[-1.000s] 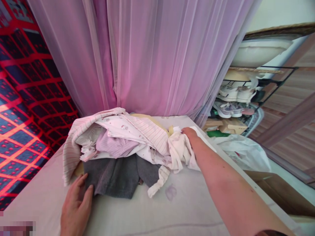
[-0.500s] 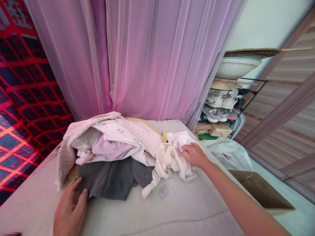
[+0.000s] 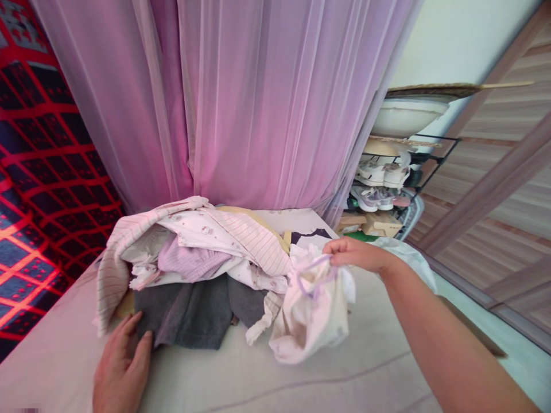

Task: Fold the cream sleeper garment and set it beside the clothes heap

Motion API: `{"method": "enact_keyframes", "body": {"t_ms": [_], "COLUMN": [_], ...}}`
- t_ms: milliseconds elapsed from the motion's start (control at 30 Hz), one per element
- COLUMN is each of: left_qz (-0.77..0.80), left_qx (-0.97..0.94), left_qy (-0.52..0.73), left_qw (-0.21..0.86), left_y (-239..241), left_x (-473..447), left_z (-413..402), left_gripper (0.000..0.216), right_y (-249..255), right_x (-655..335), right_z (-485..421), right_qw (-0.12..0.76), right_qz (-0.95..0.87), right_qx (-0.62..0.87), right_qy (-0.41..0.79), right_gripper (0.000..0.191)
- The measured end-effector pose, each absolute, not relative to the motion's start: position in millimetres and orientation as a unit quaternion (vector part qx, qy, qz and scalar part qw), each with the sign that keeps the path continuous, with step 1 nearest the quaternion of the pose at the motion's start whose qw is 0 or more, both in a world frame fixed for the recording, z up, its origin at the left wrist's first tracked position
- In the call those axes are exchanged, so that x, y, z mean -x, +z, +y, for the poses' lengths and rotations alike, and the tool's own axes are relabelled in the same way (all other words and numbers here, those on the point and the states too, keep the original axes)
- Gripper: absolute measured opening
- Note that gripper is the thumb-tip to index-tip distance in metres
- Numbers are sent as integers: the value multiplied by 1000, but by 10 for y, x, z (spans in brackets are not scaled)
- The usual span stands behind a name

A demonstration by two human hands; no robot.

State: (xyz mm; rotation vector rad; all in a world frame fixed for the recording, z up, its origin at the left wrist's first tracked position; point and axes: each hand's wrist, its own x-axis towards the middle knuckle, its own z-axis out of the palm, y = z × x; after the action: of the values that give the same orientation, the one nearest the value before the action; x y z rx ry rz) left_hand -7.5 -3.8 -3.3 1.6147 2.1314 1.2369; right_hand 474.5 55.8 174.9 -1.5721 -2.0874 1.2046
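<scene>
Soft cream-white cotton, a small garment (image 3: 312,310) with a lilac-trimmed neckline, is hanging limp and crumpled from the right hand (image 3: 357,254), whose grip is pinching closed on that trim just right of the clothes pile (image 3: 198,258). The left hand (image 3: 120,367) is lying flat with its grip open, fingertips touching the grey knit (image 3: 193,312) at the pile's near edge on the bed (image 3: 258,384). Sorting seems to be starting, and shaking the garment flat would likely call for both hands.
</scene>
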Motion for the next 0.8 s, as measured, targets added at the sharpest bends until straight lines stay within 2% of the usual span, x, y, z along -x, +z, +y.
{"method": "enact_keyframes", "body": {"t_ms": [67,133,200,400,567,800], "left_qz": [723,722,720,725,728,721], "left_qx": [-542,-543,-544,-530,-528,-529], "left_qy": [416,416,419,422,419,430], "left_qw": [102,103,101,121,125,129], "left_y": [-33,-29,-22,-15,-32,-58], "left_x": [72,72,74,93,95,109], "left_z": [-39,-42,-47,-65,-48,-19], "left_gripper": [61,60,60,60,63,63], "right_y": [1549,1359,1186,764,630,671], "right_x": [-4781,-4807,-4817,-4815,-4834,-4829], "right_z": [840,1125,1376,1879,2049,1849], "right_qw": [109,44,21,-34,-79,-61], "right_qz": [-709,-669,-640,-614,-601,-586], "right_qx": [653,739,768,788,793,807], "right_qy": [244,68,7,33,54,39], "right_gripper": [16,21,28,37,34,39]}}
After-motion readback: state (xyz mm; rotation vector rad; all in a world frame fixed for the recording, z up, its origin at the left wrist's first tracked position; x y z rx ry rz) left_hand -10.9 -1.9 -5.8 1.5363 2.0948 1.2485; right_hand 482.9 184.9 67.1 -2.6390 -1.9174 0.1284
